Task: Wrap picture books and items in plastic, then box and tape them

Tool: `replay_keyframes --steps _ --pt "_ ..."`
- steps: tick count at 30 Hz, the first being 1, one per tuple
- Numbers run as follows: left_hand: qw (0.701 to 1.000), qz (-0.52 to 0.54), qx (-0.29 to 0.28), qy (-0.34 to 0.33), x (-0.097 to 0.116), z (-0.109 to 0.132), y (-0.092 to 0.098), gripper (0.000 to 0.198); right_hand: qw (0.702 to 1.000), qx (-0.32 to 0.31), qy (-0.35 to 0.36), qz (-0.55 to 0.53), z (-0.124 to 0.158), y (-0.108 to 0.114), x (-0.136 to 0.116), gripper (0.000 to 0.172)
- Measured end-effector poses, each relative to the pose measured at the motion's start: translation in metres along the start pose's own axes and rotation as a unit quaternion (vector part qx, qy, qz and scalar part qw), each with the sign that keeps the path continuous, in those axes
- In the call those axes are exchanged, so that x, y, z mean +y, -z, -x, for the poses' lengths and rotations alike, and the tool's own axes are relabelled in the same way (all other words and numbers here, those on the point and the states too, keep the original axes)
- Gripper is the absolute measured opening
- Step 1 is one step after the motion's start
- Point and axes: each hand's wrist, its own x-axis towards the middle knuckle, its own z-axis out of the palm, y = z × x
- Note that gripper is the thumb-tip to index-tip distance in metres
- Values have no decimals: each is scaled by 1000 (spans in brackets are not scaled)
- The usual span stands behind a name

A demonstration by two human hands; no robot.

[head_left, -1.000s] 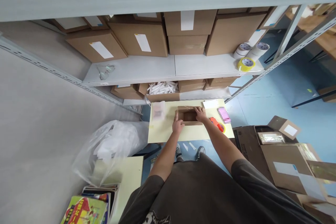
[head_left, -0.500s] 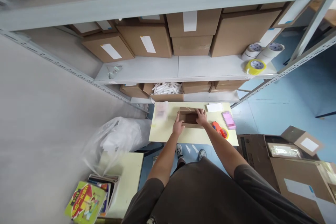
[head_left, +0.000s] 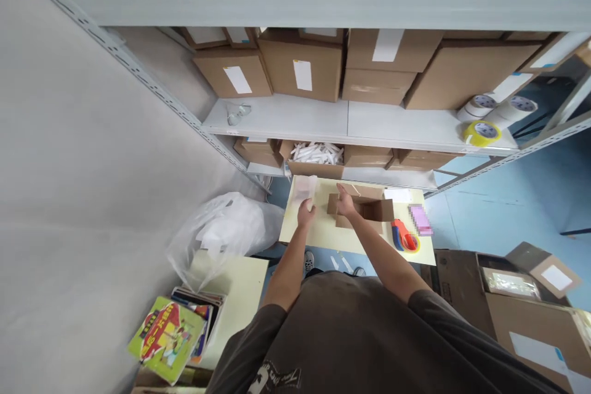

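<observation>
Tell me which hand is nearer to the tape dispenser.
Right: the right hand is at the open cardboard box, left of the tape dispenser; the left hand is farther left, near the pale packet.

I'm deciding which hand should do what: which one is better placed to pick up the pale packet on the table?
Probably the left hand: it is by the near edge of the pale packet, though contact is unclear. The right hand is farther away, at the open carton.

Just beside my right hand [head_left: 345, 202], the brown carton [head_left: 368, 209] is standing open, flaps spreading — the pale, translucent packet [head_left: 303, 187] is lying just beyond my left hand [head_left: 305, 214].
</observation>
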Motion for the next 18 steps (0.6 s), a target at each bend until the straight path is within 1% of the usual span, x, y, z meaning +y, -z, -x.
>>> replay_keyframes --steps 3,5,8,11,15,16,18 --pt "999 16 -7 39 -28 -30 34 56 1000 -13 -24 0 -23 -33 -21 73" --pt "998 22 -24 57 -45 -50 52 56 999 -21 -44 16 -39 -56 -29 75" --pt "995 23 -57 82 -67 -80 67 58 994 -38 -91 56 -64 -89 -29 74" --pt "991 25 -76 107 -88 -109 66 67 986 -66 -136 68 -87 -121 -19 73" --pt "986 51 -87 130 -117 -138 52 80 978 -102 -170 60 -106 -167 -3 78" --pt "985 61 -90 136 -124 -143 49 81 978 -109 -165 71 -107 -178 -1 78" --pt "981 79 -91 152 -136 -149 45 78 981 -123 -114 98 -107 -198 -2 78"
